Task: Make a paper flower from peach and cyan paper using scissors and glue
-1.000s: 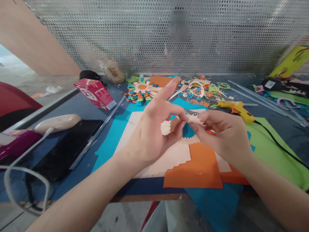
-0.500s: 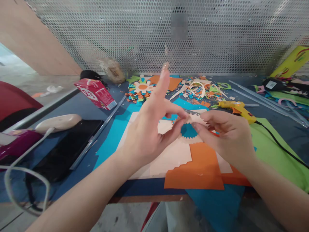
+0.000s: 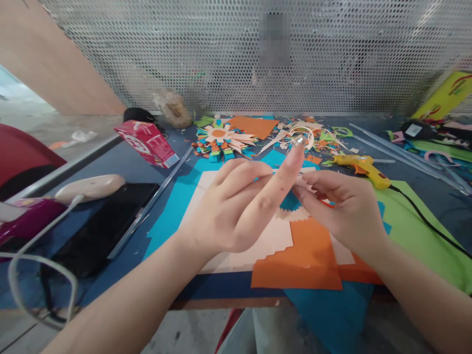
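My right hand (image 3: 339,204) is closed, thumb and fingers pinching a pale paper strip (image 3: 302,183) with a toothed edge. My left hand (image 3: 228,204) is beside the strip's left end. One of its digits stretches up and across in front of the strip, with a shiny nail at its tip; the other fingers are curled, and their tips are partly hidden. Whether they grip the strip cannot be seen. Below the hands lie pale paper sheets (image 3: 265,238) with stepped edges and an orange sheet (image 3: 306,265). Blue paper (image 3: 291,201) shows between the hands.
Behind the hands sit a layered paper flower (image 3: 218,133) and a heap of paper scraps (image 3: 313,135). A yellow glue gun (image 3: 368,169) lies right, near green paper (image 3: 416,211). Left are a red carton (image 3: 147,143), a black phone (image 3: 106,226) and a white cable (image 3: 44,233).
My left hand has turned: the finger that pointed upward is down, and a digit now crosses in front of the strip. My right hand keeps its pinch in nearly the same place.
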Demonstrator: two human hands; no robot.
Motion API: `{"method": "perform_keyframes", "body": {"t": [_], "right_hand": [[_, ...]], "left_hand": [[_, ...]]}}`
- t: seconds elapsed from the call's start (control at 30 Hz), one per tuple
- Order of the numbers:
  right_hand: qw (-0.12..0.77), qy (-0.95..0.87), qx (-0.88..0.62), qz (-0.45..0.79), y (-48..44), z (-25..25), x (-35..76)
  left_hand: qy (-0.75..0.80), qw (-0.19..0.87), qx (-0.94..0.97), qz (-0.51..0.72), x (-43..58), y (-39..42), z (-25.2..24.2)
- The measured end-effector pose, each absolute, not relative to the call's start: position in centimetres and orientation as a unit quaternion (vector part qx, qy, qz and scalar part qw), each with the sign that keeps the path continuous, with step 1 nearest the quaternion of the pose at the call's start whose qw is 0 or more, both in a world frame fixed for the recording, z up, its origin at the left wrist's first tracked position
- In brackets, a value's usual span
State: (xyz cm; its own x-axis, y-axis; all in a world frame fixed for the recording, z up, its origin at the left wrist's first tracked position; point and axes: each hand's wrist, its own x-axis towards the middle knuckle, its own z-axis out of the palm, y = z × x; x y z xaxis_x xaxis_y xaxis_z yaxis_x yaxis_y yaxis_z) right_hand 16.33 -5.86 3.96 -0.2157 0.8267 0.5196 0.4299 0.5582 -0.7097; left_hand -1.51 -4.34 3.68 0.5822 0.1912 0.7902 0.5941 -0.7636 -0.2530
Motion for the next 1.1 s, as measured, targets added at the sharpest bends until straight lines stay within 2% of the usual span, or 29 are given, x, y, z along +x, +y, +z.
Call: {"method": "perform_keyframes", "body": {"t": [0.2, 0.33, 0.6, 1.1], "right_hand": [[0.462, -0.756, -0.416, 0.204, -5.8, 3.5, 16.4], [0.467, -0.738, -0.426, 0.239, -5.6, 3.5, 16.2], [0.473, -0.696, -0.448, 0.302, -5.4, 3.9, 16.0], [0.492, -0.691, -0.430, 0.311, -5.7, 4.0, 16.1]], "left_hand": [[-0.237, 0.255, -0.856, -0.381, -1.0, -4.5, 4.0], [-0.239, 0.244, -0.857, -0.386, -0.6, -4.7, 3.8], [-0.174, 0.380, -0.831, -0.367, -0.6, -4.6, 3.0], [-0.180, 0.317, -0.841, -0.401, -0.5, -4.9, 3.4]]}}
